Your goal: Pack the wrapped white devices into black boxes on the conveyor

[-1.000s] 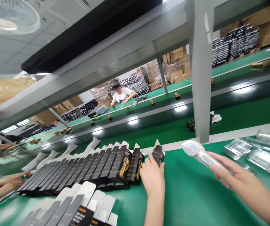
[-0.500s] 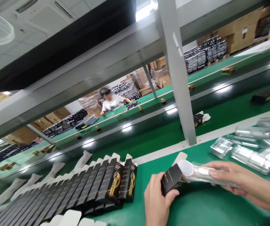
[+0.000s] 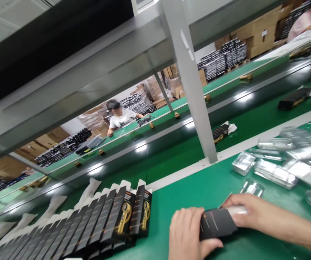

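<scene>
The left hand (image 3: pixel 186 231) grips a small black box (image 3: pixel 217 224) over the green bench (image 3: pixel 190 189); the right hand (image 3: pixel 253 212) clasps a clear-wrapped piece (image 3: pixel 240 209), partly inside the box's end; more black boxes (image 3: pixel 117 216) line up leftward; clear plastic packs (image 3: pixel 276 174) lie rightward; beyond is a person in white (image 3: pixel 122 118).

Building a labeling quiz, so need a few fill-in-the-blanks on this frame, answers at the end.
1. The left hand grips a black ____ while the right hand is at its open end.
2. The table below the hands is coloured ____.
3. The row of boxes is to the ____ of the left hand.
4. The loose plastic packs lie nearer the ____ hand.

Missing words: box; green; left; right.
</scene>
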`<state>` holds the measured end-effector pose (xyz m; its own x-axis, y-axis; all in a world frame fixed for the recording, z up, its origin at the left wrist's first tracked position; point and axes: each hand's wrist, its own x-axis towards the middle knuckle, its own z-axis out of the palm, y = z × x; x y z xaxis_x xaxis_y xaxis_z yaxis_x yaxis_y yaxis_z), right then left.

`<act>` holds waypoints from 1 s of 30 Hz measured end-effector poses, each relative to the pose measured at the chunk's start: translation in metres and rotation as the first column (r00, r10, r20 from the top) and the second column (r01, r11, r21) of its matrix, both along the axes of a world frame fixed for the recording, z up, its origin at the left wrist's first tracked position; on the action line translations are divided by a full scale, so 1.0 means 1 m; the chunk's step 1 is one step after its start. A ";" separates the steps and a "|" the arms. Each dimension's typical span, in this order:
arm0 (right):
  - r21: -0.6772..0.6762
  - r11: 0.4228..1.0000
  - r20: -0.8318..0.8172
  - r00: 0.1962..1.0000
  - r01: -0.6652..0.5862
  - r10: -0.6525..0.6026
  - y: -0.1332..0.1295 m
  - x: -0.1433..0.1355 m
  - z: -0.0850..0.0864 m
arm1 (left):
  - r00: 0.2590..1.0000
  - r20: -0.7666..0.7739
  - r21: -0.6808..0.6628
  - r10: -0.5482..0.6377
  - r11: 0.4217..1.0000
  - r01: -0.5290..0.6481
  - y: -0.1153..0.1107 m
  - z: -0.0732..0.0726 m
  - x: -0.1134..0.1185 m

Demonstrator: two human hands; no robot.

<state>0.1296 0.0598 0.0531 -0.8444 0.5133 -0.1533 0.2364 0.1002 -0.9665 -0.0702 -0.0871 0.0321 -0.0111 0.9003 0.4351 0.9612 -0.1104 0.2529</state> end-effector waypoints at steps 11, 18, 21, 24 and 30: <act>0.204 0.956 0.047 0.973 0.211 -0.224 0.016 0.024 0.017 | 0.987 -0.124 -0.035 0.100 0.994 -0.105 0.017 0.016 -0.036; 0.756 0.655 0.203 0.949 0.004 -0.241 0.053 0.064 -0.001 | 0.919 -0.175 -0.150 0.353 0.913 -0.379 0.117 0.049 -0.111; 0.767 0.637 0.279 0.935 -0.078 -0.221 0.053 0.060 -0.021 | 0.909 -0.146 -0.160 0.391 0.897 -0.412 0.155 0.046 -0.127; 0.810 0.581 0.261 0.937 -0.081 -0.232 0.054 0.049 -0.032 | 0.906 -0.076 -0.159 0.417 0.892 -0.424 0.171 0.041 -0.115; 0.822 0.570 0.201 0.945 -0.019 -0.259 0.046 0.031 -0.019 | 0.950 0.210 -0.233 0.229 0.956 -0.179 0.128 0.014 -0.016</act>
